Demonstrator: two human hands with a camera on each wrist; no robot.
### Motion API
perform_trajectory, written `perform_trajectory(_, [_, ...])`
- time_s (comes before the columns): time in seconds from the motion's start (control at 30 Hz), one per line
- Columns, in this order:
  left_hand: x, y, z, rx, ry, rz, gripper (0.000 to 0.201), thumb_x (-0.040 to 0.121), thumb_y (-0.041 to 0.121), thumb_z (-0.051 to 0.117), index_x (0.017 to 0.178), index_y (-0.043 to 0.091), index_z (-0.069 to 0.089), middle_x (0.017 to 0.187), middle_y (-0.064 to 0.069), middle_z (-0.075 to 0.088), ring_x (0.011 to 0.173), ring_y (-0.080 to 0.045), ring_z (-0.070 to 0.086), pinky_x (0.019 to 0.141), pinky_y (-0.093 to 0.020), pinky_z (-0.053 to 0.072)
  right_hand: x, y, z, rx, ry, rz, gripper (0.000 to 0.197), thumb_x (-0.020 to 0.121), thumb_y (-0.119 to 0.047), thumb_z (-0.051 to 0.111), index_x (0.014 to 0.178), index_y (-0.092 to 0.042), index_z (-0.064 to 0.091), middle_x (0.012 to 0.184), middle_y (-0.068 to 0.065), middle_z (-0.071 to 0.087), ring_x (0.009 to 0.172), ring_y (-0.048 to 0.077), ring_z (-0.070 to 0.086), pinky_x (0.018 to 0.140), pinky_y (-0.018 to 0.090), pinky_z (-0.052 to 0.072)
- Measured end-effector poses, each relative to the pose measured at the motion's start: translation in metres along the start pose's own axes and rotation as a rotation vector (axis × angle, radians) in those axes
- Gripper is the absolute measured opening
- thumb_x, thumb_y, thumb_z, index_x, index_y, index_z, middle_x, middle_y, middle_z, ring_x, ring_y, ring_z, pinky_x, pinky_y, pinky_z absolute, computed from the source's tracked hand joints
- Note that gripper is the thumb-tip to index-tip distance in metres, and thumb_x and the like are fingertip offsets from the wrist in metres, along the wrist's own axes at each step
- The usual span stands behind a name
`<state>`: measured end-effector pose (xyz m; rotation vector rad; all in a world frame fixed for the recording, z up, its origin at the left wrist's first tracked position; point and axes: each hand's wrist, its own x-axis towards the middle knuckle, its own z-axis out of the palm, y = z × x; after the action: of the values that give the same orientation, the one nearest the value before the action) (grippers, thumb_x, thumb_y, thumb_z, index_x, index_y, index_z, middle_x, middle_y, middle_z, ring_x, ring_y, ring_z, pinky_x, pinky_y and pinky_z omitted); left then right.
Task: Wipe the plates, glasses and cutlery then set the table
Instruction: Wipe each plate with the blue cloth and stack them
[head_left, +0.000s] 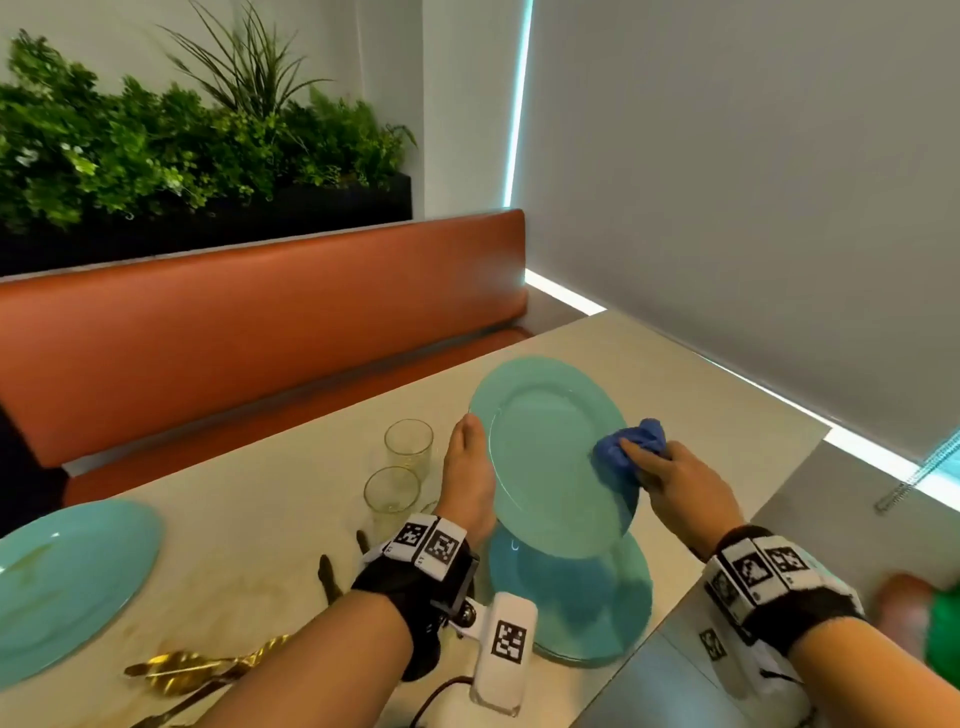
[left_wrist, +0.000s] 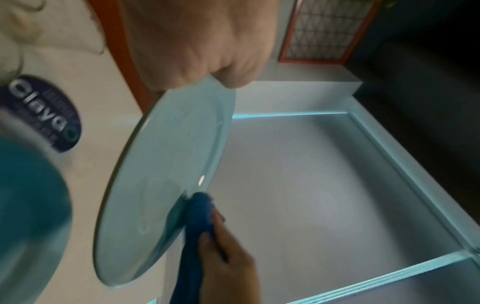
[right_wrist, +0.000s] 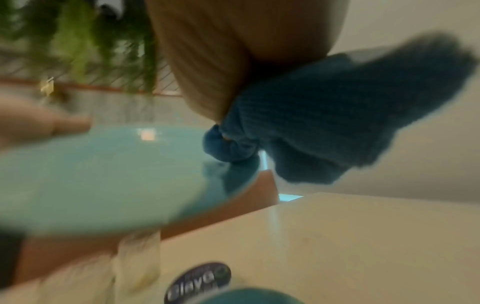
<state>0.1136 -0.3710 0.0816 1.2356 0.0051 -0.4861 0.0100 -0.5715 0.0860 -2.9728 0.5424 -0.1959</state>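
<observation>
A teal plate (head_left: 545, 457) (left_wrist: 166, 174) (right_wrist: 109, 174) is tilted up above the table, and my left hand (head_left: 467, 478) grips its left rim with the thumb on the front. My right hand (head_left: 670, 478) bunches a blue cloth (head_left: 628, 449) (left_wrist: 197, 222) (right_wrist: 324, 123) and presses it against the plate's right edge. Another teal plate (head_left: 571, 608) lies flat under the raised one. A third teal plate (head_left: 67, 582), streaked, lies at the near left. Two clear glasses (head_left: 408, 447) (head_left: 390, 493) stand left of my left hand. Gold cutlery (head_left: 197, 665) lies at the near edge.
The beige table (head_left: 234, 519) meets an orange bench (head_left: 260, 332) at the back, with plants (head_left: 182, 140) behind it. A grey blind (head_left: 753, 208) runs along the right. A round dark sticker (left_wrist: 46, 113) (right_wrist: 200, 283) is on the tabletop. Something green and pink (head_left: 930, 618) is blurred at far right.
</observation>
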Motion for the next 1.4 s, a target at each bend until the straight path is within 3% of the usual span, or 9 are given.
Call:
perform_trajectory(0.13, [0.023, -0.055, 0.014, -0.042, 0.044, -0.195, 0.049, 0.086, 0.064, 0.037, 0.121, 0.034, 0.053, 0.122, -0.002, 0.063, 0.108, -0.028, 0.062, 0.09, -0.054, 0.051, 0.013, 0.02, -0.012, 0.176, 0.136, 0.101, 0.041, 0.096, -0.016, 0.045, 0.135, -0.026, 0.047, 0.119, 0.02, 0.055, 0.102, 0.037, 0.054, 0.079, 0.032, 0.041])
perform_trajectory(0.37, [0.023, -0.113, 0.018, -0.068, 0.173, -0.377, 0.041, 0.099, 0.039, 0.031, 0.122, 0.011, 0.051, 0.12, -0.016, 0.062, 0.097, -0.03, 0.061, 0.069, -0.035, 0.053, 0.006, 0.033, -0.002, 0.265, 0.061, 0.12, 0.039, 0.097, -0.019, 0.043, 0.136, -0.025, 0.047, 0.111, 0.02, 0.056, 0.102, 0.036, 0.053, 0.083, 0.031, 0.038])
perform_trajectory(0.7, [0.015, -0.149, 0.013, 0.369, 0.483, -0.525, 0.048, 0.091, 0.02, 0.055, 0.129, -0.008, 0.046, 0.13, -0.027, 0.053, 0.117, -0.041, 0.053, 0.098, -0.043, 0.045, -0.002, 0.022, 0.015, 0.346, -0.084, 0.2, 0.048, 0.094, -0.021, 0.049, 0.14, -0.021, 0.04, 0.12, 0.019, 0.058, 0.111, 0.034, 0.052, 0.093, 0.032, 0.038])
perform_trajectory(0.9, [0.001, -0.136, 0.024, 0.657, 0.397, -0.682, 0.061, 0.086, 0.023, 0.055, 0.135, 0.0, 0.029, 0.142, -0.02, 0.028, 0.13, -0.035, 0.034, 0.109, -0.038, 0.032, -0.004, -0.002, 0.01, 0.435, -0.118, 0.203, 0.036, 0.089, -0.017, 0.057, 0.123, -0.005, 0.056, 0.119, 0.015, 0.064, 0.109, 0.031, 0.057, 0.088, 0.027, 0.04])
perform_trajectory(1.0, [0.002, -0.129, 0.025, 0.638, 0.339, -0.645, 0.062, 0.084, 0.026, 0.059, 0.133, 0.001, 0.028, 0.139, -0.017, 0.029, 0.127, -0.033, 0.035, 0.107, -0.038, 0.036, -0.002, -0.016, 0.006, 0.474, -0.118, 0.207, 0.034, 0.089, -0.017, 0.059, 0.12, -0.003, 0.058, 0.117, 0.016, 0.064, 0.109, 0.031, 0.057, 0.088, 0.027, 0.039])
perform_trajectory(1.13, [-0.009, -0.101, 0.028, 0.407, 0.083, -0.575, 0.061, 0.067, 0.028, 0.066, 0.122, 0.004, 0.054, 0.118, -0.008, 0.059, 0.1, -0.025, 0.058, 0.088, -0.034, 0.051, 0.003, -0.038, -0.001, 0.496, -0.112, 0.181, 0.036, 0.088, -0.018, 0.059, 0.121, -0.004, 0.058, 0.12, 0.016, 0.064, 0.112, 0.031, 0.056, 0.09, 0.026, 0.038])
perform_trajectory(1.2, [-0.017, -0.072, 0.025, 0.326, -0.018, -0.512, 0.026, 0.079, 0.023, 0.066, 0.1, 0.01, 0.061, 0.094, -0.003, 0.061, 0.079, -0.019, 0.057, 0.069, -0.026, 0.046, 0.008, -0.055, -0.007, 0.49, -0.109, 0.149, 0.039, 0.089, -0.019, 0.059, 0.126, -0.005, 0.056, 0.123, 0.015, 0.062, 0.115, 0.03, 0.056, 0.093, 0.026, 0.038])
perform_trajectory(1.27, [-0.021, -0.038, 0.011, 0.317, -0.016, -0.441, 0.014, 0.091, 0.019, 0.055, 0.079, 0.016, 0.051, 0.074, -0.001, 0.046, 0.06, -0.013, 0.042, 0.056, -0.023, 0.034, 0.014, -0.077, -0.014, 0.48, -0.097, 0.106, 0.041, 0.09, -0.02, 0.058, 0.129, -0.005, 0.053, 0.126, 0.015, 0.06, 0.116, 0.03, 0.055, 0.095, 0.026, 0.037])
perform_trajectory(1.4, [-0.023, 0.04, -0.051, 0.256, 0.094, -0.185, 0.019, 0.095, 0.018, 0.05, 0.076, 0.016, 0.053, 0.074, -0.003, 0.051, 0.061, -0.014, 0.049, 0.059, -0.024, 0.041, 0.027, -0.14, -0.026, 0.454, -0.087, 0.0, 0.049, 0.091, -0.026, 0.055, 0.135, -0.007, 0.046, 0.131, 0.014, 0.056, 0.12, 0.028, 0.053, 0.102, 0.028, 0.036])
